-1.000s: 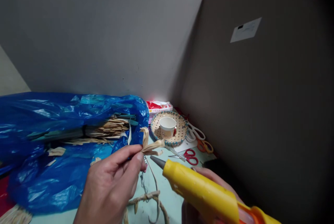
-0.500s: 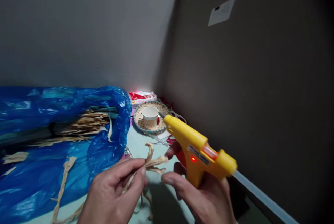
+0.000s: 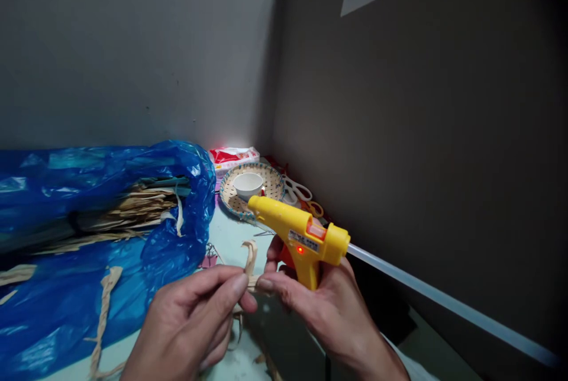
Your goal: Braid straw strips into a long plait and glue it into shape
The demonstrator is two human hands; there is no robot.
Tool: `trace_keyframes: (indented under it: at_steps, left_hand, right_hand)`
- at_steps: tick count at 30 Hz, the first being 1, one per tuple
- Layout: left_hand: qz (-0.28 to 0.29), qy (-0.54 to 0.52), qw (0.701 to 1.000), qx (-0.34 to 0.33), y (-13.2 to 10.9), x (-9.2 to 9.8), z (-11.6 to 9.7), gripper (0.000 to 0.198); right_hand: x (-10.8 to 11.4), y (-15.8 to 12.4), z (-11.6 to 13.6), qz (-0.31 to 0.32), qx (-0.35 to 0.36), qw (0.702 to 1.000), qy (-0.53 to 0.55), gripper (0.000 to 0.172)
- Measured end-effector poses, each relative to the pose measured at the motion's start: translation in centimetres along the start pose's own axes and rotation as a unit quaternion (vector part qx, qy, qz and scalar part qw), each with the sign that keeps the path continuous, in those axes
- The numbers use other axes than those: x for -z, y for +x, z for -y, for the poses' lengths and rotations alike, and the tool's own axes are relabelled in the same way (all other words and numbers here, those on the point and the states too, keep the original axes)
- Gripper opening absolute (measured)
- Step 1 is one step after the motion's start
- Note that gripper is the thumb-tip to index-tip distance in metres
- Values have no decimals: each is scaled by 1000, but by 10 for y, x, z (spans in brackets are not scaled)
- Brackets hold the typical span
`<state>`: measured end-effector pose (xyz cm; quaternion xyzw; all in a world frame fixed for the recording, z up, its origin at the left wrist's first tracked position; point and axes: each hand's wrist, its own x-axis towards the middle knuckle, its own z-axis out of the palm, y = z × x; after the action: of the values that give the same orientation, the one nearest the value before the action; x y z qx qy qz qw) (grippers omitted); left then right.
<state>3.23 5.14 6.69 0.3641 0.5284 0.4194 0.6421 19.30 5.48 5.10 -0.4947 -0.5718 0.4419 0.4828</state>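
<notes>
My left hand (image 3: pixel 189 319) is closed, pinching a pale dried-leaf strip (image 3: pixel 251 255) between thumb and forefinger; one end curls up above the fingertips. Wrapped round the handle of a yellow hot glue gun (image 3: pixel 302 227), my right hand (image 3: pixel 335 313) also has its thumb and a finger at the strip's right end. The gun's red light is lit and its front points up and left toward a white cup (image 3: pixel 248 184). A long clear glue stick (image 3: pixel 435 289) juts from its back. Its nozzle tip is hard to make out against the cup.
At the left, a blue plastic bag (image 3: pixel 177 274) holds a bundle of dried leaves (image 3: pixel 142 203). A twisted strip (image 3: pixel 105 304) lies over its edge. Behind the gun are a woven tray (image 3: pixel 228 194) under the cup, a red-and-white packet (image 3: pixel 233 157) and scissors (image 3: pixel 297 189) beside the dark wall.
My right hand and the glue gun have moved left, closer to my left hand. My right thumb and finger have closed on the strip's end. The view has shifted slightly.
</notes>
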Motion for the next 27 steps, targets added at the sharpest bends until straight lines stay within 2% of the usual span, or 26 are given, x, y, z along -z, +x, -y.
trace_keyframes:
  at_steps: [9,13,19,24,27]
  left_hand:
    - [-31,-9,999,-3,-1,0,-5,23]
    - [-42,-35,998,-20,-1,0,-3,28]
    - [-22,-73,997,12,1,-5,-8,32]
    - [-15,-61,998,-5,-1,-5,-8,30]
    - [-28,-40,999,-16,-2,-3,-7,29]
  right_hand:
    - [0,-5,1,28,-31,996,-82,20]
    - [0,-2,3,31,-23,998,-55,16]
    - [2,4,-1,17,-2,1000,-9,19]
    - [1,5,-2,5,-4,1000,11,24]
    - [3,6,-1,-14,6,1000,-17,23]
